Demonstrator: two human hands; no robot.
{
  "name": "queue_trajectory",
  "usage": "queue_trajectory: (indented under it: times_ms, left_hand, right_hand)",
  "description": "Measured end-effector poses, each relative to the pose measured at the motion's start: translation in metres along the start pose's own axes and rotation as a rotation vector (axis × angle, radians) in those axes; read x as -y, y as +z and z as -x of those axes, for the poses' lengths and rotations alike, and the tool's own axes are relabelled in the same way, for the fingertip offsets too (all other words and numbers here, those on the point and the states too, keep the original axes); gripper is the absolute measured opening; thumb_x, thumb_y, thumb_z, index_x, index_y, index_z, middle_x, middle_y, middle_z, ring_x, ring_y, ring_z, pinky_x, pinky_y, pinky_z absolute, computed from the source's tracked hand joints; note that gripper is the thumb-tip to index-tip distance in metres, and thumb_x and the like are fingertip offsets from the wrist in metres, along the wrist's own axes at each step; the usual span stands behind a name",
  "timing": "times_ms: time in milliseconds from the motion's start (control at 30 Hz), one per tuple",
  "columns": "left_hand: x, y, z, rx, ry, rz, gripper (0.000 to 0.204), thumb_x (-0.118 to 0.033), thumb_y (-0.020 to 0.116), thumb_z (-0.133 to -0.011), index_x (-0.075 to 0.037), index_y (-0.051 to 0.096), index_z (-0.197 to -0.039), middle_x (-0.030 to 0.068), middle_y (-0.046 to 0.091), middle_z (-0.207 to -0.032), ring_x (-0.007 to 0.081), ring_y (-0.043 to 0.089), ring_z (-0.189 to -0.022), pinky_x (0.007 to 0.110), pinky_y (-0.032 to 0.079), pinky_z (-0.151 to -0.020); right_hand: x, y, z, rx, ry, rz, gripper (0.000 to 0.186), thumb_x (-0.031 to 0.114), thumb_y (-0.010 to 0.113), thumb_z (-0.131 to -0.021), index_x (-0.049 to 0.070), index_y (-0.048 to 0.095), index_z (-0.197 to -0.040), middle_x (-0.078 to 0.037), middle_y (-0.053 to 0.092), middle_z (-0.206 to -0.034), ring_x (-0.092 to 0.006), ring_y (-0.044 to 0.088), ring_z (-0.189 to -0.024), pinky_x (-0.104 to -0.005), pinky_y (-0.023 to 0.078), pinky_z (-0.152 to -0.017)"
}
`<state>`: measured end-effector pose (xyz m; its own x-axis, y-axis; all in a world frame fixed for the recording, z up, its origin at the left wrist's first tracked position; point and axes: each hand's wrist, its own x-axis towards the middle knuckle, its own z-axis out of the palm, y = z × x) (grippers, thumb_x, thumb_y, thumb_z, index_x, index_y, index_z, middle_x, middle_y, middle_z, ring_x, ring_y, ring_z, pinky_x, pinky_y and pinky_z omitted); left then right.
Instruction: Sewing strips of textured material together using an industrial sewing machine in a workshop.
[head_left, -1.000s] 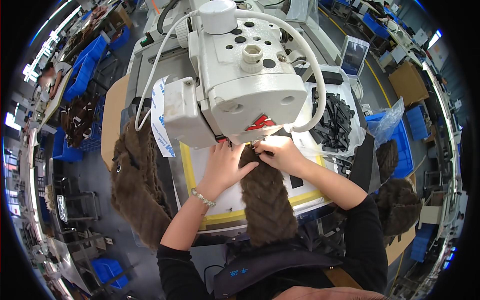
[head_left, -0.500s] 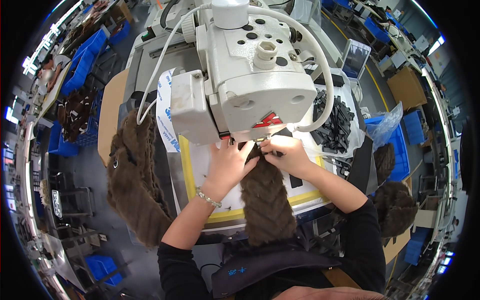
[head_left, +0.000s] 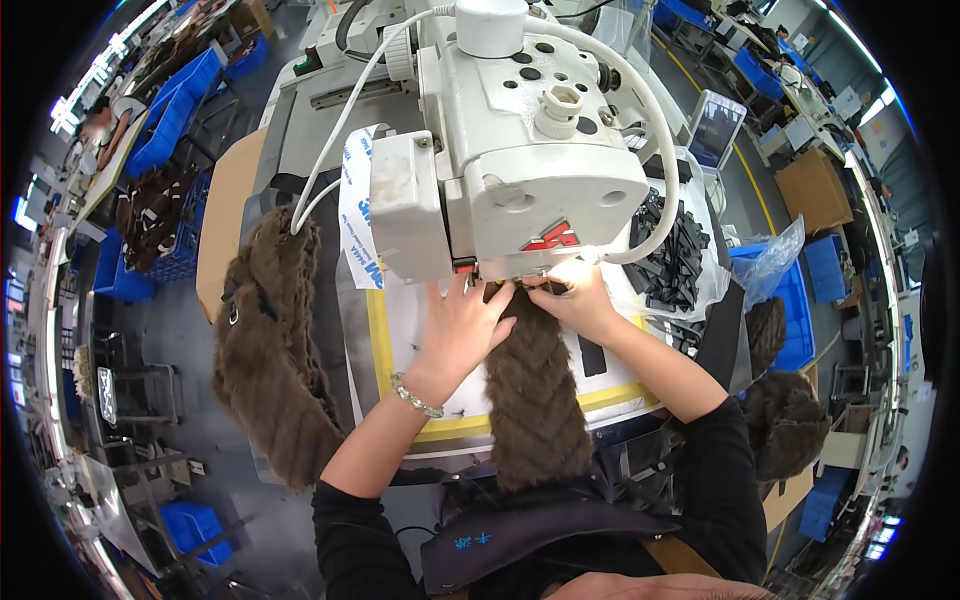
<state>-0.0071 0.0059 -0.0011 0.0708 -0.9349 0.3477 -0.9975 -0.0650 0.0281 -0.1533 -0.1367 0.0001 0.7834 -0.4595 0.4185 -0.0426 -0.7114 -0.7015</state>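
Note:
A brown fur strip (head_left: pixel 538 400) with a chevron pattern runs from my lap up to the head of a white sewing machine (head_left: pixel 545 205). My left hand (head_left: pixel 462 328) lies beside the strip's far end, its fingers stretched toward the needle area and the thumb resting on the fur. On the strip's other side, my right hand (head_left: pixel 580 296) is closed in a pinch on a small black piece at the fur's edge. The machine head hides the needle and some fingertips.
More brown fur (head_left: pixel 270 370) is draped at the left. Black strips (head_left: pixel 668 250) are heaped in a plastic bag right of the machine. A blue bin (head_left: pixel 795 325) and another fur bundle (head_left: pixel 785 425) sit farther right. Yellow tape (head_left: pixel 440 430) edges the white work surface.
The view has shifted, so the machine appears farther right. My right hand has moved slightly closer to the machine head. My left hand stays at the fur strip's far end.

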Motion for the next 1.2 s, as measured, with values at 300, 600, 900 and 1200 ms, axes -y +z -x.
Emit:
queue_trajectory:
  times_ms: [300, 600, 900, 1200]
  left_hand:
    - [0.013, -0.018, 0.0, 0.067, 0.101, 0.133, 0.046, -0.036, 0.071, -0.079, -0.016, 0.06, -0.119, 0.009, 0.059, -0.112, 0.0268, 0.052, -0.108, 0.045, 0.041, -0.089]
    - [0.018, -0.019, -0.004, 0.102, 0.027, 0.288, 0.05, -0.037, 0.07, -0.081, -0.01, 0.058, -0.122, 0.0146, 0.058, -0.108, 0.0317, 0.053, -0.105, 0.043, 0.041, -0.091]
    - [0.029, -0.003, -0.009, 0.092, 0.057, 0.409, 0.049, -0.042, 0.069, -0.082, -0.014, 0.06, -0.122, 0.0171, 0.061, -0.114, 0.0361, 0.057, -0.105, 0.045, 0.045, -0.089]
    - [0.025, 0.001, -0.009, 0.057, 0.068, 0.363, 0.044, -0.04, 0.069, -0.082, -0.012, 0.062, -0.116, 0.0131, 0.064, -0.109, 0.0325, 0.061, -0.098, 0.043, 0.049, -0.081]
  right_hand:
    - [0.005, 0.003, -0.004, -0.004, 0.019, -0.011, 0.018, -0.002, 0.07, -0.074, 0.002, 0.067, -0.091, -0.009, 0.066, -0.079, -0.0184, 0.064, -0.066, -0.0293, 0.051, -0.061]
    - [0.005, 0.006, -0.002, 0.028, 0.074, 0.003, 0.017, -0.002, 0.07, -0.073, 0.003, 0.067, -0.088, -0.01, 0.067, -0.081, -0.0223, 0.066, -0.07, -0.0311, 0.052, -0.064]
    - [0.008, 0.006, -0.001, 0.052, 0.082, 0.013, 0.016, -0.001, 0.07, -0.072, 0.0, 0.067, -0.087, -0.012, 0.067, -0.086, -0.0276, 0.067, -0.08, -0.0343, 0.053, -0.072]
    - [0.003, 0.004, 0.001, 0.045, -0.261, 0.273, 0.017, 0.006, 0.071, -0.07, 0.006, 0.065, -0.086, -0.007, 0.062, -0.085, -0.025, 0.063, -0.074, -0.0352, 0.052, -0.067]
